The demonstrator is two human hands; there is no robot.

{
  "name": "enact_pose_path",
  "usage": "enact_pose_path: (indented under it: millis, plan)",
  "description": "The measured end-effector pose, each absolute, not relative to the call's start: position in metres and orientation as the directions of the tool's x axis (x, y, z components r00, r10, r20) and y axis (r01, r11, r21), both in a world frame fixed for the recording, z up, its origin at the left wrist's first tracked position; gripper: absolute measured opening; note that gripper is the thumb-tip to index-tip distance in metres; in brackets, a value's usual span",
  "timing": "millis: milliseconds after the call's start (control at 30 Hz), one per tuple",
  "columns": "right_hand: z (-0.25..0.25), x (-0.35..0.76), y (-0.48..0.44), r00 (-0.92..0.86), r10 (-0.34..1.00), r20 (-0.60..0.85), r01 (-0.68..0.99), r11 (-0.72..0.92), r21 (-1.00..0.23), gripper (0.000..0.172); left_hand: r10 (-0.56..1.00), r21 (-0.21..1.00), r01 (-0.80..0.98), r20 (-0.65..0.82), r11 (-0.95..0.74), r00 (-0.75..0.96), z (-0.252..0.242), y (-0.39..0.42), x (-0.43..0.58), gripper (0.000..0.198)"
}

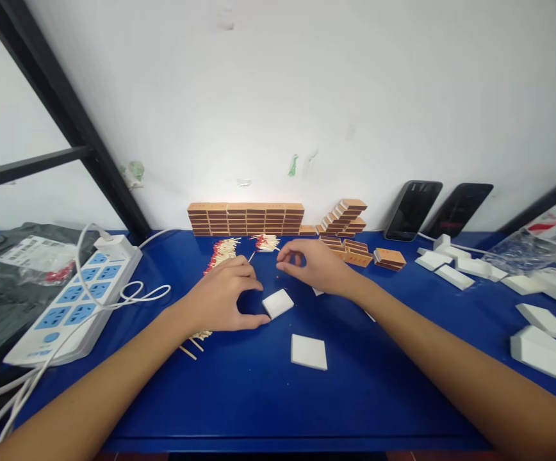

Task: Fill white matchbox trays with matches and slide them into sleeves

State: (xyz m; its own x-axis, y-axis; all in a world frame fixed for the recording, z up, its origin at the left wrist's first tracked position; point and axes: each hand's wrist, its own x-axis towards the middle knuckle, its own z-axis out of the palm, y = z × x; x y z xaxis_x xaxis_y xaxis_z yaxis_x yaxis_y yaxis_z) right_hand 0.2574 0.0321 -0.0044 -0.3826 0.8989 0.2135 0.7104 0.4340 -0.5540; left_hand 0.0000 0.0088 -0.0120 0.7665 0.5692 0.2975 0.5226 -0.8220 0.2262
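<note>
While your left hand [227, 291] sits spread beside the white box [278, 304] on the blue table [239, 397] and your right hand [314, 264] is curled, any pinch unclear, a careless left sweep could scatter the loose matches [221, 253].

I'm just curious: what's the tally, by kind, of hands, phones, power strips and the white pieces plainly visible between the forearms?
Hands: 2 (left hand, right hand)
White pieces: 2, leaving out partly hidden bits by the right arm
Phones: 2
Power strip: 1
Total: 7
</note>
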Motion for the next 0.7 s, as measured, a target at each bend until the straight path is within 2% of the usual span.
enact_pose_path:
  millis: [133, 233, 500, 700]
  plan:
    - [-0.009, 0.234, 0.076, -0.281, 0.936, 0.210, 0.890, 0.337, -0.309, 0.019, 0.576, 0.224, 0.531, 0.322, -0.817, 0.751, -0.019, 0.009, 0.003, 0.047]
    - [-0.013, 0.221, 0.094, -0.266, 0.952, 0.154, 0.925, 0.297, -0.236, 0.020, 0.574, 0.218, 0.531, 0.332, -0.819, 0.748, -0.023, 0.008, 0.005, 0.047]
    - [-0.013, 0.231, 0.085, -0.292, 0.954, 0.066, 0.903, 0.298, -0.310, 0.020, 0.589, 0.207, 0.553, 0.345, -0.807, 0.731, -0.025, 0.000, 0.014, 0.055]
    - [-0.004, 0.252, 0.052, -0.322, 0.944, 0.070, 0.840, 0.319, -0.438, 0.016, 0.556, 0.181, 0.529, 0.376, -0.829, 0.741, -0.025, -0.001, 0.016, 0.034]
